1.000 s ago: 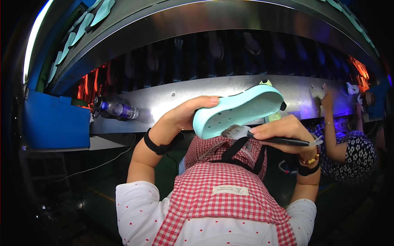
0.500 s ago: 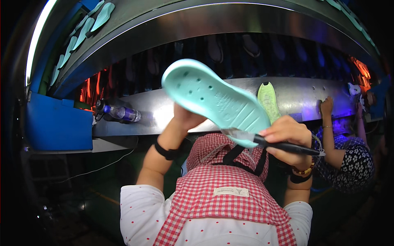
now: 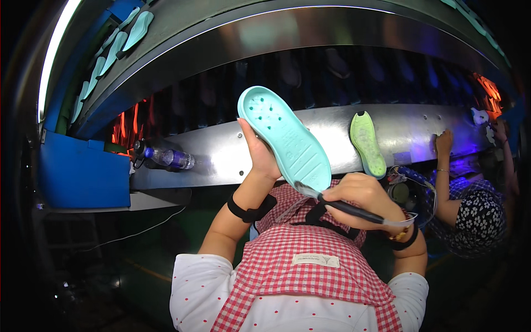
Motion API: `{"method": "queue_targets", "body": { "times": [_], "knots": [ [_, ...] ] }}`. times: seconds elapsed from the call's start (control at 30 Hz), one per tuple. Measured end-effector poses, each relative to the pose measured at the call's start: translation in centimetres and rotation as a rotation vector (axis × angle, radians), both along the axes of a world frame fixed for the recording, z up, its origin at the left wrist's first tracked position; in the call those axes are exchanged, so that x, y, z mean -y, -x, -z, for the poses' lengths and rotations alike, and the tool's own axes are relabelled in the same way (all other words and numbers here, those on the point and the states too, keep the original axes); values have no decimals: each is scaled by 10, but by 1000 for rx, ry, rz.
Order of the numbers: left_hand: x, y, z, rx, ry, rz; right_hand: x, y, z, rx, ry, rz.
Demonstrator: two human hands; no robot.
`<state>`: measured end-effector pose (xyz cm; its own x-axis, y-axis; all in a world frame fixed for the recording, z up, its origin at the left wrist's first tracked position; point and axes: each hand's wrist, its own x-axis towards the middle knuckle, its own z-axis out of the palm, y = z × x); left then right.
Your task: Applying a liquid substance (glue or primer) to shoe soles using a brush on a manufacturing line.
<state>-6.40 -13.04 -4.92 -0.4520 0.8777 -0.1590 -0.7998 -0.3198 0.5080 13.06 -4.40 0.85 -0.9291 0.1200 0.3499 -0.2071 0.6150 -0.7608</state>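
Here, the mint-green shoe sole [image 3: 287,138] stands tilted, holed.

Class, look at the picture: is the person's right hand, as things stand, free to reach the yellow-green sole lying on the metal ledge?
Probably not right away: the right hand is gripping a brush against the teal sole. The yellow-green sole lies just above it with nothing between.

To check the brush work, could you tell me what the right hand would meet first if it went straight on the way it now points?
Likely the teal shoe sole in the left hand: the right hand points its brush there, though depth is unclear.
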Motion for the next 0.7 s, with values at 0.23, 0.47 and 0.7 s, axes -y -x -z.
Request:
{"method": "queue_targets", "body": {
  "times": [0.23, 0.47, 0.7],
  "knots": [
    [-11, -25, -26, -22, -114, 8, -12, 24, -19, -24, 339, 259],
    [-6, -14, -40, -84, 19, -300, -14, 8, -22, 1, 552, 219],
    [-6, 1, -52, -170, -182, -179, -28, -2, -18, 34, 602, -201]
  ]
}}
